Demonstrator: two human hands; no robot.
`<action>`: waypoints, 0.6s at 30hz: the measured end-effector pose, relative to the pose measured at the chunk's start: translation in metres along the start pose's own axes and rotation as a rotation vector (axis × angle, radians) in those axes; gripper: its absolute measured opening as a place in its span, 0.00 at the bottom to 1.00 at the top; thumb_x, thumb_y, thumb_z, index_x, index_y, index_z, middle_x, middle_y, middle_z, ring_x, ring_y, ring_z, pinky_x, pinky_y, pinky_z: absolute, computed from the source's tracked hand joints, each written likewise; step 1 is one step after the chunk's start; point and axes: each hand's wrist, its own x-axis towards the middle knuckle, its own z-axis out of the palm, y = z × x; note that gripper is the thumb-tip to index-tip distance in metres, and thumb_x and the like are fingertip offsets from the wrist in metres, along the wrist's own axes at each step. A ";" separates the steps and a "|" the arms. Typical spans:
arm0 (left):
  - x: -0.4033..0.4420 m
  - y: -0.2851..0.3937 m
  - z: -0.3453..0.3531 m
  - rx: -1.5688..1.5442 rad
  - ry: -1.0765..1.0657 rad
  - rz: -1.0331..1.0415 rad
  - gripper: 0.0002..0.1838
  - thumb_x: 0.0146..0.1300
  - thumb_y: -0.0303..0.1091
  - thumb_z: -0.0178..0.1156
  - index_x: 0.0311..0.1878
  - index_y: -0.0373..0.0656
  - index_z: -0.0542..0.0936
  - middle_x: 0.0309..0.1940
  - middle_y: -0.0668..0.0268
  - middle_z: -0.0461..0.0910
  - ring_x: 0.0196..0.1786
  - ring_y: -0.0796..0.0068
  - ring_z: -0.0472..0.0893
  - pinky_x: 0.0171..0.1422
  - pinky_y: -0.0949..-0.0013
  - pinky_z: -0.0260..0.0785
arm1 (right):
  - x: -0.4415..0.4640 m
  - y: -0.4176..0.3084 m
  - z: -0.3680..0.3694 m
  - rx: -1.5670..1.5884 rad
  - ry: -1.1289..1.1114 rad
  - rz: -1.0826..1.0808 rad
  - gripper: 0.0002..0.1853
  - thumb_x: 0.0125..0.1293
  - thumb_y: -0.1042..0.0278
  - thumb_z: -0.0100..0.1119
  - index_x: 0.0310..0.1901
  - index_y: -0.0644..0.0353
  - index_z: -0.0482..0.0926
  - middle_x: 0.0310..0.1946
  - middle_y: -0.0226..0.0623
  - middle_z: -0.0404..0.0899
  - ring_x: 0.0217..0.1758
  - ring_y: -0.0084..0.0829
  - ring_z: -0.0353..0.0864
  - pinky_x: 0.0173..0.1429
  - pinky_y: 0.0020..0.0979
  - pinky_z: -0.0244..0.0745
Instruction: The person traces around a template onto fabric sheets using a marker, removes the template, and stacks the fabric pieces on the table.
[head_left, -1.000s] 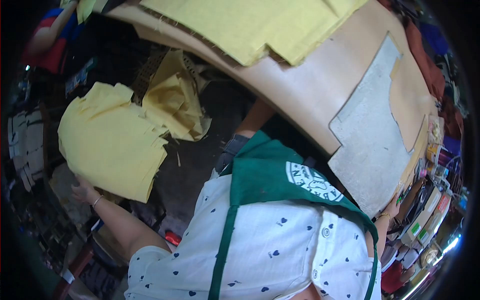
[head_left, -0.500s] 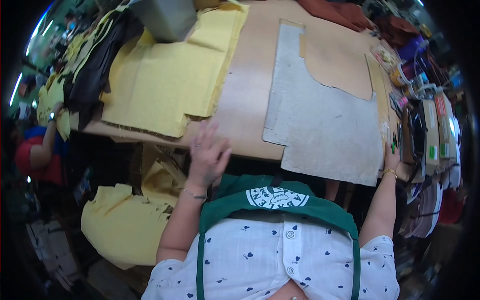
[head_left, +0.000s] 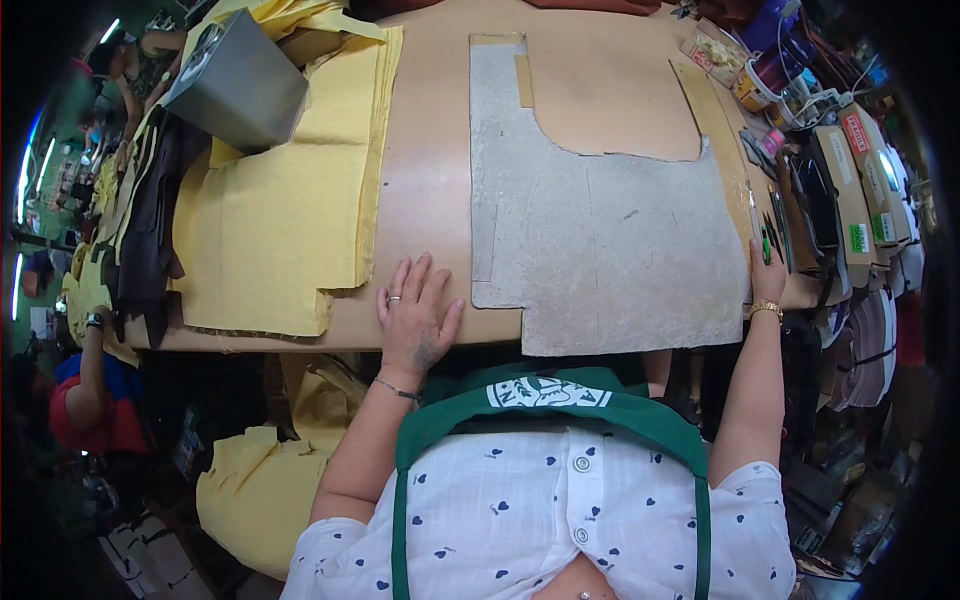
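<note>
My left hand (head_left: 415, 315) lies palm down on the tan table top (head_left: 428, 150) near its front edge, fingers spread, with nothing in it. To its left rests a stack of yellow cloth (head_left: 275, 230) with a notched corner. A large grey pattern board (head_left: 625, 245) lies to its right, its lower edge reaching past the table edge. My right hand (head_left: 768, 275) is at the board's right side, close to a green-handled tool (head_left: 767, 247); its fingers are partly bent, and whether they grip the tool cannot be made out.
A grey metal block (head_left: 240, 85) stands on the yellow cloth. Dark cloth (head_left: 150, 210) hangs at the left edge. Boxes (head_left: 850, 195), pens and a yellow cup (head_left: 755, 88) line the right side. More yellow cloth (head_left: 260, 495) sits below the table. Other people are at the left.
My left hand has gone from the yellow cloth below the table up onto the table top. The view has turned to face the table. My right hand stays by the board's right side.
</note>
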 end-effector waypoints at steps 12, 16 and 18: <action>0.003 0.003 -0.001 0.016 -0.025 -0.012 0.20 0.53 0.46 0.54 0.48 0.48 0.72 0.58 0.64 0.61 0.63 0.61 0.55 0.59 0.44 0.47 | 0.011 -0.020 0.000 -0.401 -0.018 0.079 0.27 0.54 0.42 0.50 0.47 0.55 0.73 0.43 0.48 0.70 0.53 0.45 0.64 0.55 0.42 0.59; 0.004 0.002 -0.002 0.029 -0.049 -0.022 0.21 0.52 0.46 0.54 0.48 0.49 0.72 0.58 0.63 0.61 0.63 0.61 0.55 0.59 0.44 0.46 | 0.013 -0.048 0.002 -0.400 0.044 0.136 0.24 0.55 0.44 0.51 0.46 0.55 0.74 0.43 0.47 0.70 0.51 0.44 0.66 0.56 0.40 0.60; 0.004 0.001 -0.002 0.026 -0.048 -0.020 0.21 0.52 0.46 0.54 0.48 0.49 0.72 0.58 0.63 0.61 0.63 0.61 0.55 0.59 0.45 0.46 | 0.011 -0.053 0.001 -0.287 0.091 0.054 0.21 0.56 0.49 0.51 0.45 0.56 0.74 0.42 0.46 0.71 0.50 0.41 0.67 0.56 0.38 0.60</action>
